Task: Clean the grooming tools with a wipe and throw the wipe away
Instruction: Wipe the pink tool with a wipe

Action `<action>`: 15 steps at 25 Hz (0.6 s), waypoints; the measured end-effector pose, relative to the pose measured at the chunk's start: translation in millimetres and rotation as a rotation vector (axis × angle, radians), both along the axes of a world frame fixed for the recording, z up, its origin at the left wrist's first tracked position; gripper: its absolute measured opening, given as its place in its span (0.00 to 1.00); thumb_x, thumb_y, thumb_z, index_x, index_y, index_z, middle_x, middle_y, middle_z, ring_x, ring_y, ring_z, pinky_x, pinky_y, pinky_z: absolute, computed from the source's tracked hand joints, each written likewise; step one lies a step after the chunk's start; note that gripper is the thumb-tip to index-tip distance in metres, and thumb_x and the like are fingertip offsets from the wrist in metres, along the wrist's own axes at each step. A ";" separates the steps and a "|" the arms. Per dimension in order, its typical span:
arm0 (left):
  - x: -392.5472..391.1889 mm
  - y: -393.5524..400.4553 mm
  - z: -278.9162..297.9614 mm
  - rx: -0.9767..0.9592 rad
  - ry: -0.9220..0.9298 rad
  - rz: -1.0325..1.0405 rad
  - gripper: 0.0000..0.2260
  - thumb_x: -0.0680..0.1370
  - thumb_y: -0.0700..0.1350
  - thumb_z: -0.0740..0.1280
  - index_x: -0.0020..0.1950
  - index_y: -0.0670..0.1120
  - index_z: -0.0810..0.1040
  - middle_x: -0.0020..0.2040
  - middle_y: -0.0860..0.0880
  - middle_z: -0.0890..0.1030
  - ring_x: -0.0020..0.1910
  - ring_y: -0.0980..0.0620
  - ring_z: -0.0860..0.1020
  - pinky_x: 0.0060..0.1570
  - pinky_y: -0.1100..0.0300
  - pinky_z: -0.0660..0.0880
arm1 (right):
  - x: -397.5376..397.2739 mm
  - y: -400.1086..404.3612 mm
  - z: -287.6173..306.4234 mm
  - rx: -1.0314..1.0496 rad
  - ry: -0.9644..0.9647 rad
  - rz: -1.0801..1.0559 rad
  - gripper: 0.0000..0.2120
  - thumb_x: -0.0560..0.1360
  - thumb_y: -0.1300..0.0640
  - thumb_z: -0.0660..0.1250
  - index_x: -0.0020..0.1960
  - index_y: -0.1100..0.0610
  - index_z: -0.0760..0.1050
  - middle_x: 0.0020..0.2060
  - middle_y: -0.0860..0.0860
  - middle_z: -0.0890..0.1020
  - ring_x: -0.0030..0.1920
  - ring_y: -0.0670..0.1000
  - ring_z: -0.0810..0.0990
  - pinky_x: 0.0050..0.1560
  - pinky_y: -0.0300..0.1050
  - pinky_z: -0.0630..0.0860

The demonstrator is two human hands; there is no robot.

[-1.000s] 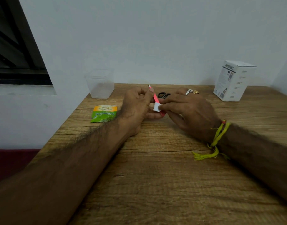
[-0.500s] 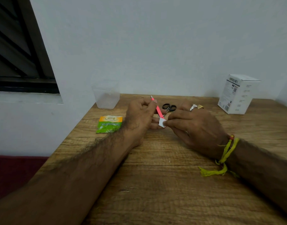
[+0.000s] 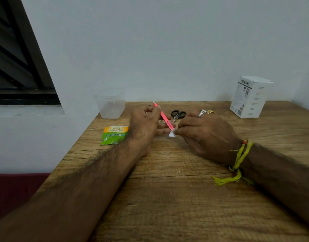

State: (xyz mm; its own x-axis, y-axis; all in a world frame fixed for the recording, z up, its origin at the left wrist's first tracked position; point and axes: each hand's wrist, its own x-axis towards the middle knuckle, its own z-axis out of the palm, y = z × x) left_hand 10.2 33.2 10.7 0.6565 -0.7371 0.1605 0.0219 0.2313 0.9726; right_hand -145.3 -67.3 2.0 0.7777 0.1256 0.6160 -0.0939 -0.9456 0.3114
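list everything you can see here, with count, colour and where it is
pink tool: 1, pink, slanted above the table between both hands
wipe: 1, white, at the tool's lower end
scissors: 1, black handles, on the table behind the hands
sachet: 1, green and orange, on the table, left of the left hand
plastic cup: 1, clear, far left table corner
box: 1, white, far right of the table
table: 1, wood brown, against a white wall
window: 1, dark, on the left
left hand: 1, holds the tool's upper part
right hand: 1, rings and yellow thread wristband, pinches the wipe
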 end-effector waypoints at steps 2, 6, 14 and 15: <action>0.9 0.3 3.0 0.009 0.026 0.005 0.06 0.83 0.40 0.65 0.50 0.38 0.78 0.38 0.45 0.87 0.34 0.45 0.86 0.30 0.55 0.83 | -0.7 -3.2 4.0 0.133 -0.152 -0.005 0.05 0.75 0.64 0.72 0.50 0.59 0.84 0.45 0.52 0.84 0.45 0.57 0.81 0.41 0.55 0.77; -9.1 -0.4 2.8 0.083 0.054 -0.122 0.07 0.80 0.34 0.66 0.58 0.36 0.76 0.40 0.43 0.86 0.38 0.44 0.87 0.34 0.56 0.84 | 3.2 -1.8 6.0 0.609 -0.484 -0.058 0.06 0.75 0.65 0.71 0.50 0.60 0.85 0.41 0.52 0.84 0.43 0.50 0.81 0.40 0.47 0.78; -27.3 -3.4 -3.6 0.105 -0.035 -0.229 0.08 0.85 0.39 0.58 0.56 0.41 0.77 0.36 0.48 0.74 0.30 0.54 0.78 0.29 0.62 0.79 | 11.3 -3.7 0.4 1.155 -0.539 -0.117 0.05 0.75 0.59 0.72 0.46 0.52 0.86 0.37 0.46 0.86 0.39 0.43 0.84 0.40 0.41 0.81; -29.6 -4.6 -4.7 0.100 -0.058 -0.217 0.08 0.85 0.40 0.58 0.55 0.42 0.77 0.34 0.49 0.71 0.28 0.56 0.74 0.26 0.63 0.74 | 11.9 -3.4 -1.0 1.228 -0.545 -0.114 0.04 0.75 0.59 0.73 0.45 0.51 0.86 0.37 0.47 0.86 0.38 0.46 0.85 0.39 0.46 0.83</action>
State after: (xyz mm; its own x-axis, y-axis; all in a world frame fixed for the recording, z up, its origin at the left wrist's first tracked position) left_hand -19.5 28.6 6.1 0.4725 -0.8741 0.1123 0.0044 0.1298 0.9915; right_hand -133.3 -70.6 1.0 0.3690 -0.7741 0.5144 -0.0297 -0.5630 -0.8259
